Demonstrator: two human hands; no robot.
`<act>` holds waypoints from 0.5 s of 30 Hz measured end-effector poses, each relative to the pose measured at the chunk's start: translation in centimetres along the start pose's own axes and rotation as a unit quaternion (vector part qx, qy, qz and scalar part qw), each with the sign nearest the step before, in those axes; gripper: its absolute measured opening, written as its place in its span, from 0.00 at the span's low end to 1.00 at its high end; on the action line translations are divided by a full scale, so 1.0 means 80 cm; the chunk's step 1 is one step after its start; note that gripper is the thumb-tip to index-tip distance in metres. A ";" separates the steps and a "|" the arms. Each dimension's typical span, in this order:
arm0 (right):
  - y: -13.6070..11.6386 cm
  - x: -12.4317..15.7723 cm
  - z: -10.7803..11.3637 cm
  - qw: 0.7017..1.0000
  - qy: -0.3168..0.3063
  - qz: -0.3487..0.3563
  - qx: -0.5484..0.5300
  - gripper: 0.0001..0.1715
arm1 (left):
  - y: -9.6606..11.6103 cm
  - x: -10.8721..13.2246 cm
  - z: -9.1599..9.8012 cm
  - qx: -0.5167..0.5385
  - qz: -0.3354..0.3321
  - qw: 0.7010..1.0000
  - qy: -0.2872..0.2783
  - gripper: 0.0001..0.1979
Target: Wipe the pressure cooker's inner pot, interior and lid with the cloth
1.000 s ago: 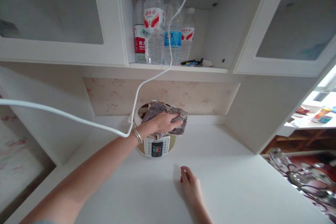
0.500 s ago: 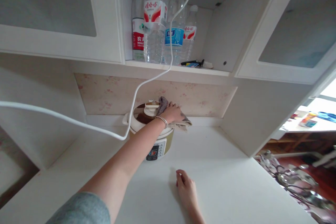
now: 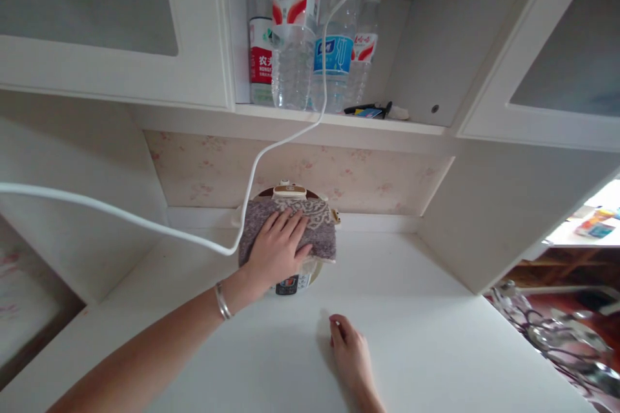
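Note:
My left hand (image 3: 278, 248) lies flat with its fingers spread on a grey-purple patterned cloth (image 3: 322, 242). Draped over the front of a rice cooker's lid, the cloth covers much of its top. The rice cooker (image 3: 314, 271) stands against the back wall; its lid handle (image 3: 289, 191) and part of its control panel (image 3: 287, 284) show around the cloth. My right hand (image 3: 349, 347) rests on the white counter (image 3: 426, 335) in front of the cooker, its fingers loosely curled in with nothing visible in them.
A white cable (image 3: 145, 222) hangs across the view, in front of the cooker's left side. Overhead, an open cabinet shelf (image 3: 416, 128) holds several plastic bottles (image 3: 294, 64) and small items. White side panels flank the counter. Shiny metal pieces (image 3: 557, 335) show beyond the right edge.
My left hand has moved from the cooker's right back edge toward its front left. The bunched cloth is now spread under it. My right hand stays on the counter.

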State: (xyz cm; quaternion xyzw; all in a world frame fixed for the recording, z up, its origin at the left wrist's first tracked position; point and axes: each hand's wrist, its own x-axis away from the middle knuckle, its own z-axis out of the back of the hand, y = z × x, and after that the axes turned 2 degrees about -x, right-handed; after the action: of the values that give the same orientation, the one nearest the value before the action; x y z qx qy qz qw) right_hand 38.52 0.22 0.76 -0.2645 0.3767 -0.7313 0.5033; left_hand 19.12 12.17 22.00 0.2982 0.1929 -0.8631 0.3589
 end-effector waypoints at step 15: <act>-0.009 0.002 0.003 1.000 -0.002 -0.009 0.021 0.21 | -0.161 -0.061 -0.009 0.183 0.328 0.927 0.014 0.18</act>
State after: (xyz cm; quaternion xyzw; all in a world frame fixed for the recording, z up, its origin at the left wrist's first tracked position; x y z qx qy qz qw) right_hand 38.22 0.13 1.51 -0.2593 0.3579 -0.7430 0.5027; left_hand 12.72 23.65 26.16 0.4176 -0.0723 -0.7131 0.5585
